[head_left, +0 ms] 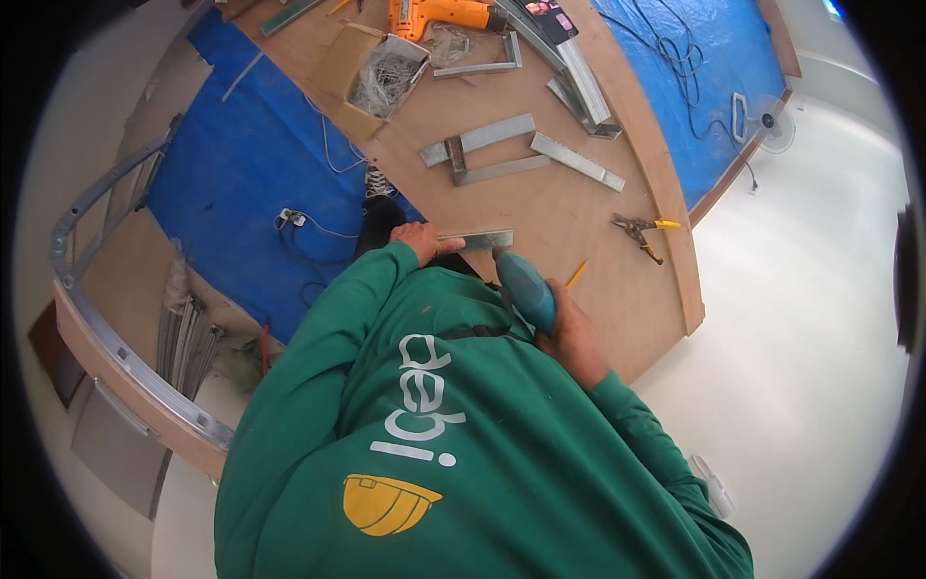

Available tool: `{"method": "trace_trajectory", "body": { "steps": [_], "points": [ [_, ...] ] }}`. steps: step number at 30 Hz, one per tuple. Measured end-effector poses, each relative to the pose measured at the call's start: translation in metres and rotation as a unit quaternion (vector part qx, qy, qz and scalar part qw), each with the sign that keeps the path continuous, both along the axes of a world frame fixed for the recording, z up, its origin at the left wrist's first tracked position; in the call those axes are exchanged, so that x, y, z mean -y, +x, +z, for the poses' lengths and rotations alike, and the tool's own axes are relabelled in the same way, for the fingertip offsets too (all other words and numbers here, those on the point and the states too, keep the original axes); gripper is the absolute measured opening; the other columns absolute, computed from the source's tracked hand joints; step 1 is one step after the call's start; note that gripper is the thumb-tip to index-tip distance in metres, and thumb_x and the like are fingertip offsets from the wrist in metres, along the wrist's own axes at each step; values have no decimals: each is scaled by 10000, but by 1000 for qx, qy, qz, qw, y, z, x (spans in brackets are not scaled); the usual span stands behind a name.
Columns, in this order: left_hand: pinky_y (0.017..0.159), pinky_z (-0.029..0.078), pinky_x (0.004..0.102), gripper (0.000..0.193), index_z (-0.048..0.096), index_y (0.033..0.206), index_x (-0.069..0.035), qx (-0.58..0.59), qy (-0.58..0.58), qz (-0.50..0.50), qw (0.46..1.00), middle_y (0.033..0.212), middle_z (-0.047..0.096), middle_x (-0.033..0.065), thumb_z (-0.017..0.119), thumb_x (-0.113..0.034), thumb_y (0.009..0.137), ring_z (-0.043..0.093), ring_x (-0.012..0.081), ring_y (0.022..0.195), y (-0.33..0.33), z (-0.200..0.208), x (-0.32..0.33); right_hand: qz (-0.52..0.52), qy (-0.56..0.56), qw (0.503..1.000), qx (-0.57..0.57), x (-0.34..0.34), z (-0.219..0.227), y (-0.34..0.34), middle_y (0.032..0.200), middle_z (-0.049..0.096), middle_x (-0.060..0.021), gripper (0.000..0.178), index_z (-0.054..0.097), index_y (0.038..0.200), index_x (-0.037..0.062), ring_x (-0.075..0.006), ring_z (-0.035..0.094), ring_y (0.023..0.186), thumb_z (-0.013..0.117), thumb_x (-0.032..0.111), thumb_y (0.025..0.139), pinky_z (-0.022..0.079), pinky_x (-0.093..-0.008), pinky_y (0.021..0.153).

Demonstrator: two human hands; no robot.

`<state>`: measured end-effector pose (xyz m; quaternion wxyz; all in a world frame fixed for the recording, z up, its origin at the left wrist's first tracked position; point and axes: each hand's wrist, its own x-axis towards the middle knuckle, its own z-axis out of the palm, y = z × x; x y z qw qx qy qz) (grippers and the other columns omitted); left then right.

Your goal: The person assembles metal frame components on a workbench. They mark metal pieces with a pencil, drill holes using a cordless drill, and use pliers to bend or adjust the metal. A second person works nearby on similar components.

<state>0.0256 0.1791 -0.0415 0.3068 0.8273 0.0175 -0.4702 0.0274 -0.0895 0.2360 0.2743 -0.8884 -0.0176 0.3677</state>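
My left hand is closed on one end of a short grey metal strip at the near edge of the wooden board. Wrapped round the rear of a teal power tool, my right hand holds its nose close to the strip's free end. Whether nose and strip touch, I cannot tell. A yellow pencil lies just right of the tool. Beyond it are tin snips with yellow-and-black handles. Farther off, several cut metal channel pieces lie on the board.
At the far side stand an open cardboard box of screws and an orange drill. Long metal channels lie along the board's right rim. Blue sheeting with cables spreads at left. A curved metal-topped frame stands there too.
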Motion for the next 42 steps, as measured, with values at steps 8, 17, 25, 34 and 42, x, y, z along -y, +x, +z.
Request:
{"method": "trace_trajectory", "body": {
  "steps": [8,17,25,34,42],
  "points": [
    [970,574,553,996,827,1184,-106,2,-76,-34,997,1073,795,260,465,-987,889,753,449,1110,6,4,-10,-247,89,963,67,90,22,-30,1205,751,-176,577,545,1467,8,-365,748,1131,737,21,923,597,-458,952],
    [817,563,460,854,814,1044,-76,17,-108,49,993,853,759,129,660,-899,875,755,291,888,-5,62,-26,-608,410,679,-30,273,-92,-112,1131,704,-86,521,602,1356,-9,-221,706,1043,782,163,898,615,-407,798],
    [578,506,340,783,750,994,-23,43,-81,211,973,735,649,39,755,-800,898,626,137,631,-45,90,-36,-674,566,475,-8,301,-219,-180,1178,697,-39,489,592,1403,63,-199,705,1077,761,209,968,619,-401,787],
    [576,508,303,722,698,927,-55,88,-83,290,950,706,626,10,789,-771,894,618,115,606,-56,87,-22,-687,623,374,5,267,-274,-191,1212,723,-66,404,634,1333,41,-217,721,1089,742,217,986,628,-410,797],
    [714,558,322,470,754,1020,-43,156,-117,256,947,828,727,25,967,-431,863,665,117,776,-17,99,-12,-700,598,390,23,261,-275,-187,1187,728,-80,393,648,1299,24,-241,713,1104,741,217,970,611,-458,806]
  ]
}}
